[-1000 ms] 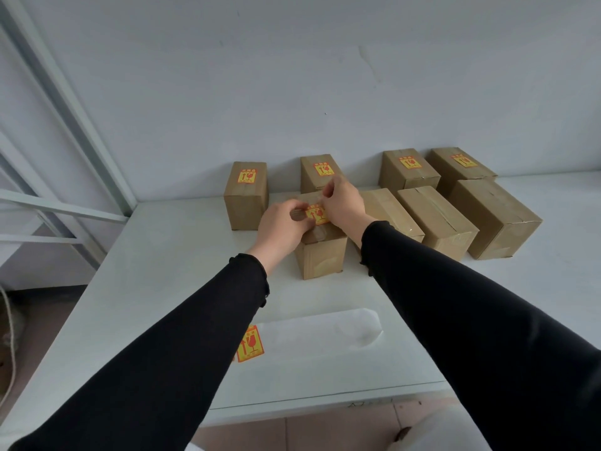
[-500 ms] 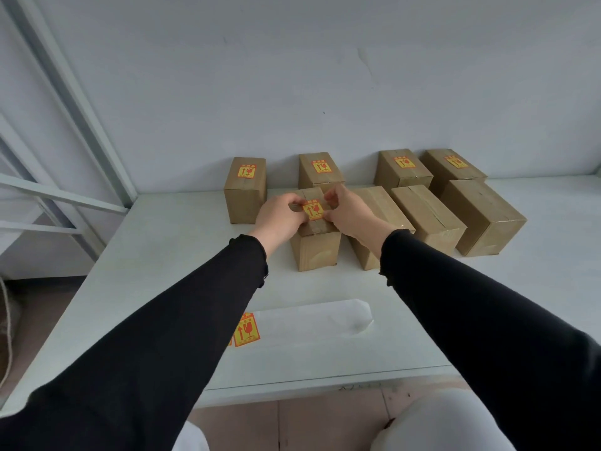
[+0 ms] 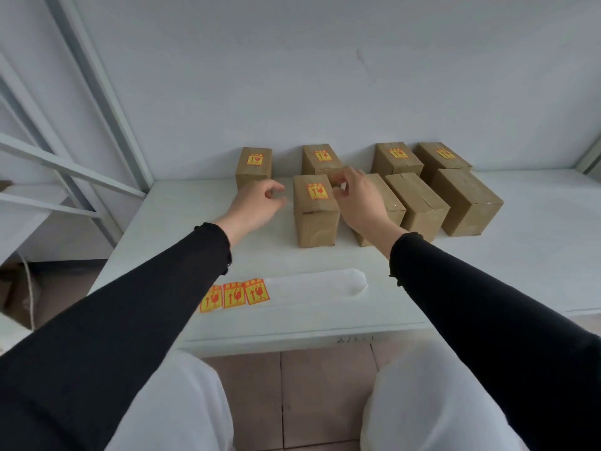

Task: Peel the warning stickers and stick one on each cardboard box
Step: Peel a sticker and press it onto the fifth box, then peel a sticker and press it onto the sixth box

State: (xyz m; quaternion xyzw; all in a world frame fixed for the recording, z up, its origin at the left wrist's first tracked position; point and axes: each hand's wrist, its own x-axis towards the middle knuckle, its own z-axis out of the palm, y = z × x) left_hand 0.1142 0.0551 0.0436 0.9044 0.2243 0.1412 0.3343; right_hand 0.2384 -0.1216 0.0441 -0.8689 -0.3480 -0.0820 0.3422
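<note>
A brown cardboard box (image 3: 314,222) stands in the front row with a yellow-and-red warning sticker (image 3: 317,191) on its top. My left hand (image 3: 257,203) hovers just left of this box, fingers loosely curled and holding nothing. My right hand (image 3: 359,198) is just right of it, fingers loosely curled, also holding nothing. Several boxes along the wall carry stickers, such as the leftmost one (image 3: 254,166). Three front-row boxes to the right, one of them (image 3: 418,203), show bare tops. A white backing strip (image 3: 312,284) with three stickers (image 3: 237,294) lies near the table's front edge.
The white table (image 3: 520,271) meets the wall behind the boxes. A grey metal shelf frame (image 3: 81,157) stands at the left. Tiled floor and my white-clad knees show below the table edge.
Both hands have lifted off the sticker on the front box and moved apart to its sides. The view has tilted down, so more of the sticker strip shows.
</note>
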